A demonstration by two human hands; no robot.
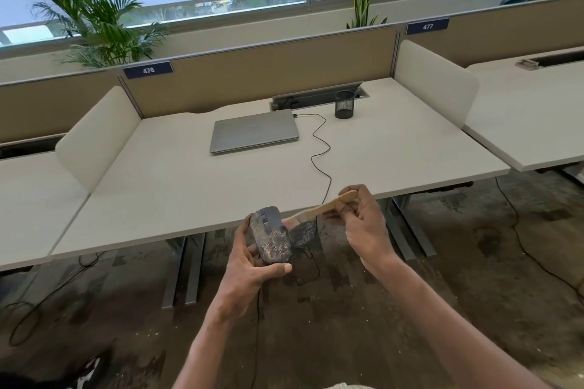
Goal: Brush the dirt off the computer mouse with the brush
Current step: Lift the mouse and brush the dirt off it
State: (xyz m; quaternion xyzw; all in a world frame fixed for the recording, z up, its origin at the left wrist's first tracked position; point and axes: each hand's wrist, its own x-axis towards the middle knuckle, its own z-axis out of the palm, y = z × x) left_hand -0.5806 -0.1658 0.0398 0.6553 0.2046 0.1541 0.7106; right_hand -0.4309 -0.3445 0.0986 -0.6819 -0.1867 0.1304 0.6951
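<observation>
A dark grey computer mouse, speckled with pale dirt, is held in front of the desk's near edge. My left hand grips it from below, thumb under its rear end and fingers round its left side. A brush with a light wooden handle and dark bristles lies against the mouse's right side. My right hand pinches the handle near its far end. The mouse's black cable hangs down below and also runs up over the desk.
On the white desk lie a shut grey laptop, a black mesh pen cup and a cable. White side dividers flank the desk. Below are grey desk legs, loose floor cables and a stained floor.
</observation>
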